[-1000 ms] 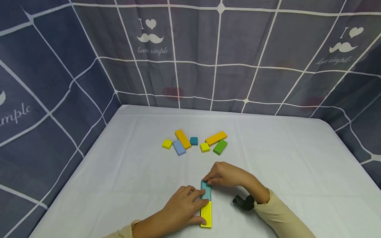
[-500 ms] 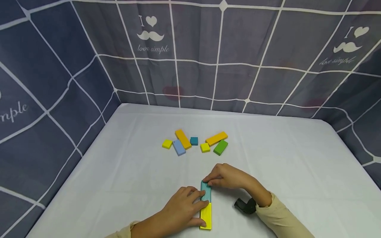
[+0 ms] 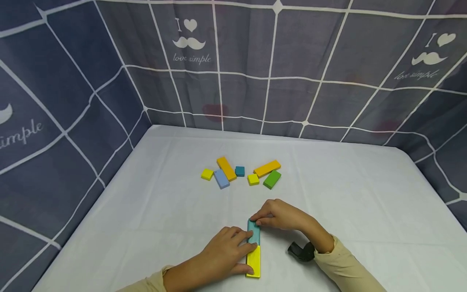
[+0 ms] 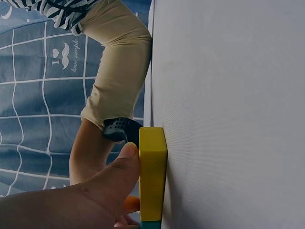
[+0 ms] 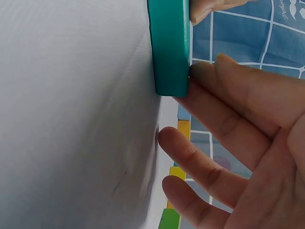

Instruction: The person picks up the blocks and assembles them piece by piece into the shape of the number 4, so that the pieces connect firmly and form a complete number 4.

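We see a turquoise block (image 3: 253, 232) and a bright yellow block (image 3: 254, 263), each one plain colour. We also see two orange blocks (image 3: 226, 168), a pale blue block (image 3: 221, 179), a dark teal square (image 3: 239, 171), a green block (image 3: 272, 179) and two yellow squares (image 3: 253, 179). We find the tablecloth (image 3: 164, 211) white, the sleeves (image 3: 348, 265) beige, a device (image 3: 302, 252) black, a garment (image 4: 69, 14) dark-and-white striped, the grey-blue curtain (image 3: 244, 44) white-gridded with hearts and moustaches.
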Available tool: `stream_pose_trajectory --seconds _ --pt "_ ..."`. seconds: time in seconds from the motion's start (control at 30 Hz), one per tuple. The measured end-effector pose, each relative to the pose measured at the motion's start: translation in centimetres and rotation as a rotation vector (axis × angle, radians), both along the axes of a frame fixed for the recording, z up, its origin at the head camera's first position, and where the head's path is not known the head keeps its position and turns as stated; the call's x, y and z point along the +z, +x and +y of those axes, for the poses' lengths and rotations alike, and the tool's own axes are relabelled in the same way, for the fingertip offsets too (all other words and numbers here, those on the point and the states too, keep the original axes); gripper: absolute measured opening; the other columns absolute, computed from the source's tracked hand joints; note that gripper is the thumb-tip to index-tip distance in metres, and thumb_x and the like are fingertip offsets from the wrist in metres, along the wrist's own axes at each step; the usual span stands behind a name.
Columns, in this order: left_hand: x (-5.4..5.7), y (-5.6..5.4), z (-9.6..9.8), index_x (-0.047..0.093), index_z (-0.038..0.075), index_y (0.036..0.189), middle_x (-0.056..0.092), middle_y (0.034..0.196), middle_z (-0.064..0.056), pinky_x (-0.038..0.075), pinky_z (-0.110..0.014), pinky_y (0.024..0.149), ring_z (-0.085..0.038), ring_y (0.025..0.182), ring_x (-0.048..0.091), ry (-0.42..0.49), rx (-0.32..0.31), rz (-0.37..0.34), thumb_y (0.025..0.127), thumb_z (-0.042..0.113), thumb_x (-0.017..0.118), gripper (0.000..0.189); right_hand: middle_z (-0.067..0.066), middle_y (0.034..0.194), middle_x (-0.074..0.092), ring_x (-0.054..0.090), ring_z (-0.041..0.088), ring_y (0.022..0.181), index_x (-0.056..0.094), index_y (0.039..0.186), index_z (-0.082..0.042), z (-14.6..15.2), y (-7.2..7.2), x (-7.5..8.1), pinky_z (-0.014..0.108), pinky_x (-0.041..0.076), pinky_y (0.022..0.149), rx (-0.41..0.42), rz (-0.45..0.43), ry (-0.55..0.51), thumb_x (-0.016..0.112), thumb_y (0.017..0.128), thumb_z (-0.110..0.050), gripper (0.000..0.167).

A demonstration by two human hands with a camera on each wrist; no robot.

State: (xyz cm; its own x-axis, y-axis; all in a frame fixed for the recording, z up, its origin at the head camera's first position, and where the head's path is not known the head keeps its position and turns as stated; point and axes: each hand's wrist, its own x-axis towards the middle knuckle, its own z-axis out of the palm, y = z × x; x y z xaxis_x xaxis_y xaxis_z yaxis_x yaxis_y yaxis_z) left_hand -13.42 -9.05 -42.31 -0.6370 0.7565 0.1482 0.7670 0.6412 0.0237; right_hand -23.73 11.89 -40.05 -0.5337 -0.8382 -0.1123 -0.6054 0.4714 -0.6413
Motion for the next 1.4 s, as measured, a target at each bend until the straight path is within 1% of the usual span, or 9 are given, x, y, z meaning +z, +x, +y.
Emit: stream_pose_trajectory --seconds 0.23,0.43,0.57,0.73,0.9,1.0,1.1,1.27,1.4 --pt "0.1 -0.2 0.1 0.060 0.026 0.120 0.055 0.124 0.002 0.042 -0.029 0.087 -0.014 0.105 0.050 -0.001 0.015 -0.028 0.084 0.063 0.042 0.055 -0.002 0.104 0.069 0.061 0.007 0.098 0.068 0.108 -0.009 -0.1 -0.1 0.0 0.019 0.048 0.080 -0.002 -0.011 -0.007 0.060 0.088 -0.019 0.025" --pt "0.1 -0.1 0.0 0.059 0.026 0.120 0.055 0.124 0.002 0.042 -0.029 0.087 -0.014 0.106 0.050 0.005 0.011 -0.029 0.084 0.063 0.042 0.054 -0.003 0.104 0.069 0.060 0.007 0.097 0.068 0.108 -0.010 0.0 -0.1 0.0 0.019 0.047 0.079 -0.015 -0.017 0.005 0.059 0.088 -0.020 0.024" --pt "0.0 0.0 -0.1 0.059 0.027 0.120 0.055 0.124 0.003 0.042 -0.029 0.086 -0.014 0.106 0.050 0.009 0.010 -0.032 0.084 0.064 0.041 0.055 -0.003 0.107 0.068 0.059 0.009 0.101 0.066 0.112 -0.010 0.0 -0.1 0.1 0.023 0.047 0.084 -0.014 -0.015 0.030 0.058 0.089 -0.023 0.027" --pt "0.0 0.2 -0.1 0.059 0.028 0.121 0.055 0.124 0.003 0.043 -0.029 0.086 -0.014 0.105 0.051 0.008 0.004 -0.043 0.084 0.064 0.041 0.054 -0.001 0.113 0.065 0.059 0.012 0.106 0.060 0.122 -0.011 0.0 -0.2 0.1 0.031 0.047 0.089 -0.029 0.017 0.060 0.057 0.089 -0.024 0.035" --pt "0.0 0.1 0.0 0.059 0.028 0.120 0.055 0.124 0.003 0.043 -0.029 0.086 -0.014 0.105 0.050 0.008 0.003 -0.039 0.084 0.064 0.040 0.054 0.003 0.115 0.064 0.059 0.015 0.105 0.049 0.132 -0.011 -0.1 -0.7 0.2 0.034 0.048 0.088 -0.091 0.086 0.068 0.060 0.088 -0.021 0.046" --pt "-0.1 0.0 0.0 0.059 0.028 0.120 0.054 0.124 0.003 0.043 -0.029 0.086 -0.014 0.105 0.050 0.011 0.000 -0.028 0.084 0.064 0.040 0.054 0.005 0.122 0.061 0.057 0.019 0.111 0.043 0.137 -0.013 -0.6 -1.2 0.2 0.039 0.047 0.090 -0.131 0.140 0.076 0.062 0.087 -0.020 0.054" --pt "-0.2 -0.1 -0.1 0.060 0.028 0.119 0.054 0.124 0.003 0.043 -0.028 0.086 -0.013 0.105 0.050 0.013 0.000 -0.019 0.084 0.064 0.041 0.054 0.007 0.130 0.055 0.051 0.025 0.118 0.041 0.138 -0.013 -1.1 -1.9 0.3 0.044 0.043 0.095 -0.150 0.217 0.081 0.064 0.085 -0.018 0.057" --pt "-0.1 0.1 -0.1 0.059 0.029 0.119 0.054 0.124 0.004 0.042 -0.028 0.086 -0.012 0.105 0.049 0.001 0.003 -0.041 0.084 0.065 0.040 0.054 0.012 0.136 0.048 0.035 0.038 0.130 0.043 0.137 -0.013 -2.1 -2.7 0.4 0.053 0.034 0.100 -0.198 0.382 0.102 0.068 0.081 -0.020 0.061" --pt "-0.1 0.1 -0.1 0.058 0.031 0.120 0.053 0.125 0.005 0.042 -0.027 0.086 -0.012 0.105 0.049 -0.019 0.003 -0.054 0.084 0.065 0.038 0.054 0.013 0.144 0.036 0.018 0.041 0.136 0.038 0.140 -0.017 -2.6 -3.1 -0.3 0.061 0.028 0.100 -0.263 0.438 0.160 0.070 0.080 -0.023 0.068"
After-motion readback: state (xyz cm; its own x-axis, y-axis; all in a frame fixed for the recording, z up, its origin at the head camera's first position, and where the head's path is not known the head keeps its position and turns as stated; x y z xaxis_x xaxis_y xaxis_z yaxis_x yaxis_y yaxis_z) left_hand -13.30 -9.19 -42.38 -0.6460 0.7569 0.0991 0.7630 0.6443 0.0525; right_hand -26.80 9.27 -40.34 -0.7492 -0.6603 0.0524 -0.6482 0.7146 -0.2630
